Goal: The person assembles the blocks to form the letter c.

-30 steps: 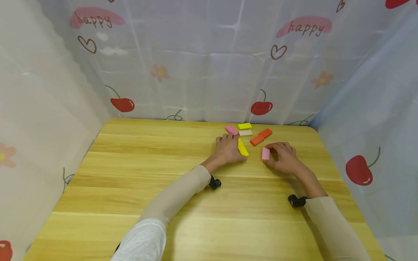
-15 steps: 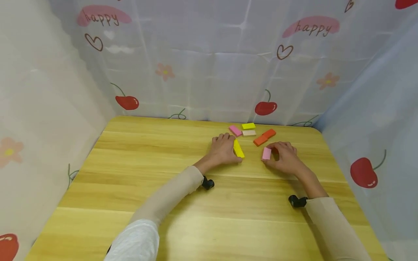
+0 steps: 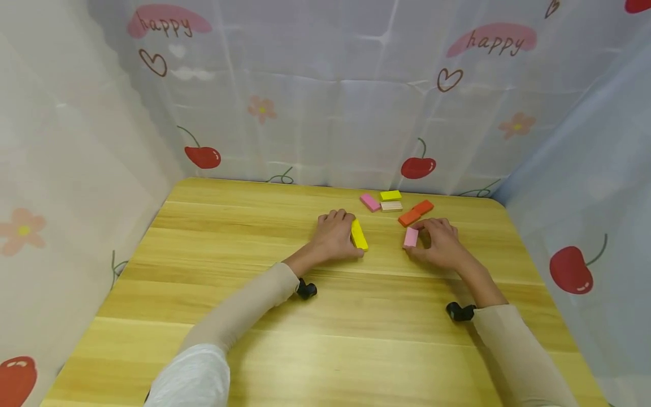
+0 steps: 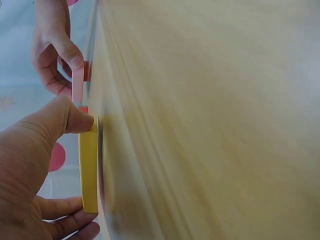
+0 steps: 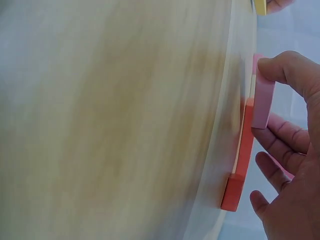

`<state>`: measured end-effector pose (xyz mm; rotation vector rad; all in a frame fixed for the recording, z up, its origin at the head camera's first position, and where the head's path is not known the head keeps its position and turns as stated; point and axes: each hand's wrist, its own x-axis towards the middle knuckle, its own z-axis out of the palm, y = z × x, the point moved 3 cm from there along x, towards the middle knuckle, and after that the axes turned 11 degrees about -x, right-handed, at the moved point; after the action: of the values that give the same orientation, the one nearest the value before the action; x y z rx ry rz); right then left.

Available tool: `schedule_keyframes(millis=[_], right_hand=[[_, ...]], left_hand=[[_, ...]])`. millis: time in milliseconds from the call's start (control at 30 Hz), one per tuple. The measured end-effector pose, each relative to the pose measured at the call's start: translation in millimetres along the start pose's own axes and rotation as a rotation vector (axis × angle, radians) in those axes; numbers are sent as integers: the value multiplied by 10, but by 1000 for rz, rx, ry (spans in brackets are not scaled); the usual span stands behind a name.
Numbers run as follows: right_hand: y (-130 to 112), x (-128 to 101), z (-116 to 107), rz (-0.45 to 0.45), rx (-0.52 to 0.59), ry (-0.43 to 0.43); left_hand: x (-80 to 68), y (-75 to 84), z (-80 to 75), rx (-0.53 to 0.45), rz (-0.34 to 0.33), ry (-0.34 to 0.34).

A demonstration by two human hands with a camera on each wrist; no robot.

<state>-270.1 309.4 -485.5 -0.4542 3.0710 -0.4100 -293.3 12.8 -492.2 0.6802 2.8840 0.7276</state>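
The yellow block (image 3: 359,234) slid nearer, gripped by left hand (image 3: 333,237).

Wooden table (image 3: 203,316) spread across the lower frame, plank grain lit evenly, enclosed at back, left and right by a pale cloth (image 3: 315,107) printed with cherries, hearts, flowers and "happy" at top

Yellow block (image 3: 359,234): flat rectangular bar, stood on its long edge on the wooden table (image 3: 203,294), pinched at both ends. Pink block (image 3: 410,237): shorter flat rectangle, also held on edge, well to the right of the yellow block, just beside the orange blocks (image 3: 416,212).
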Motion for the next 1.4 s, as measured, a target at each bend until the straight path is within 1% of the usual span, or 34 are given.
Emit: schedule_keyframes(millis=[267, 667, 833, 1033, 1167, 1300, 1400], right_hand=[[-81, 54, 45, 21, 35, -7], [-274, 162, 37, -30, 15, 13], [-319, 185, 70, -56, 17, -2], [-352, 202, 90, -67, 11, -12], [-398, 228, 117, -75, 12, -12], [-489, 274, 149, -72, 3, -22], [-582, 326, 164, -76, 12, -24]], left_hand=[[-173, -142, -80, 1, -6, 21], [-413, -387, -226, 3, 24, 24], [-522, -515, -281, 12, 16, 13], [-596, -606, -368, 0, 30, 10], [-645, -679, -435, 13, 34, 6], [-699, -779, -511, 13, 43, -13], [-732, -868, -577, -8, 59, -29]])
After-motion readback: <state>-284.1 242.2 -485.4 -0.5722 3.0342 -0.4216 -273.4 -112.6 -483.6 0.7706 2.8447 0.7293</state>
